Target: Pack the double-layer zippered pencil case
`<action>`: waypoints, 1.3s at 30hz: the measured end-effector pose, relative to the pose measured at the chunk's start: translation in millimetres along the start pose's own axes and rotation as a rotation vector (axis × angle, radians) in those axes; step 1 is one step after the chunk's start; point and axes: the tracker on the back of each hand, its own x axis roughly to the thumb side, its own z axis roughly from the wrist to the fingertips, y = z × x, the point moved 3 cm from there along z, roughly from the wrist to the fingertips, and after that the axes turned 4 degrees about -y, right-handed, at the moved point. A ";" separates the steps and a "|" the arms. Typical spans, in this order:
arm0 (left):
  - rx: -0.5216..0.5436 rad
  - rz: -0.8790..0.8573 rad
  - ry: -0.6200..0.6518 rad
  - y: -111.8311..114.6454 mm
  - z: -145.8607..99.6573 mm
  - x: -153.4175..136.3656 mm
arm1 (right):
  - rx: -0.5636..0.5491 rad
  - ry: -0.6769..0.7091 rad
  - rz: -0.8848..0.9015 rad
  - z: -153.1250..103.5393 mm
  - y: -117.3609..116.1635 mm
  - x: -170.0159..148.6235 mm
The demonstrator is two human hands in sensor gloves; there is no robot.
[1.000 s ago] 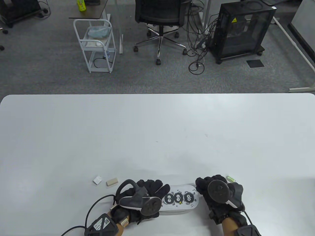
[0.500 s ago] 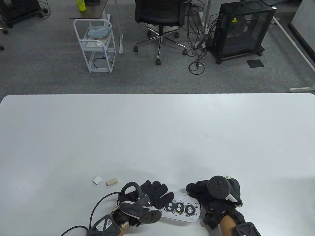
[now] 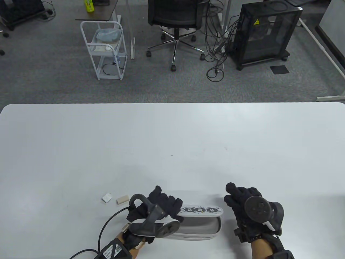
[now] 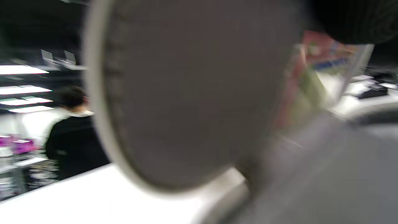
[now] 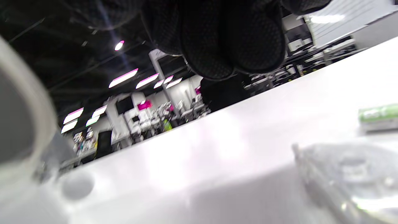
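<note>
The white pencil case (image 3: 199, 226) with a black cartoon print lies at the table's near edge. Its printed lid (image 3: 200, 210) stands raised on edge above the grey inside. My left hand (image 3: 171, 207) grips the lid's left end and holds it up. The left wrist view is blurred and filled by the lid's grey inner face (image 4: 192, 93). My right hand (image 3: 235, 195) is just right of the case, apart from it, with fingers stretched out and holding nothing. Its fingertips (image 5: 217, 37) hang above the table in the right wrist view.
A beige eraser (image 3: 123, 199) and a small white square piece (image 3: 107, 197) lie left of the case. A small green item (image 5: 377, 116) and a blurred clear plastic thing (image 5: 348, 174) lie near my right hand. The table's near edge is close.
The case was shut and flat. My left hand has swung the lid up on edge. My right hand has let go of the right end and moved right and away.
</note>
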 end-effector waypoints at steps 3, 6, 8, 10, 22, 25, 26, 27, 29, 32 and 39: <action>-0.134 -0.055 -0.241 11.1 20.7 -26.2 | -0.030 -0.048 0.037 0.6 7.1 -9.7; -0.262 -0.067 -0.362 36.4 39.2 -40.5 | -0.039 -0.065 0.026 0.5 9.2 -12.2; -0.380 0.042 -0.422 55.8 46.5 -43.8 | -0.048 -0.064 -0.003 0.5 10.1 -12.2; -0.547 0.164 -0.431 78.2 51.3 -42.3 | -0.049 -0.059 -0.038 1.1 10.1 -12.2; -0.247 0.043 -0.374 40.0 24.7 -47.5 | 0.195 -0.375 -0.451 0.4 4.6 -27.7; -0.157 -0.003 -0.332 25.7 3.1 -43.4 | 0.319 -0.418 -0.643 -0.1 -16.6 -26.5; -0.142 -0.011 -0.322 24.2 -2.1 -41.9 | 0.330 -0.418 -0.681 0.0 -21.3 -26.0; -0.132 -0.018 -0.309 23.4 -8.8 -39.8 | 0.365 -0.417 -0.724 0.2 -29.1 -25.8; -0.122 -0.018 -0.298 23.3 -17.5 -37.3 | 0.402 -0.426 -0.754 -0.2 -39.0 -27.0; -0.092 -0.029 -0.294 24.6 -28.8 -36.2 | 0.439 -0.433 -0.841 -0.4 -53.5 -29.3; -0.141 -0.053 -0.300 32.9 -33.6 -41.0 | 0.436 -0.387 -0.814 1.5 -57.5 -25.2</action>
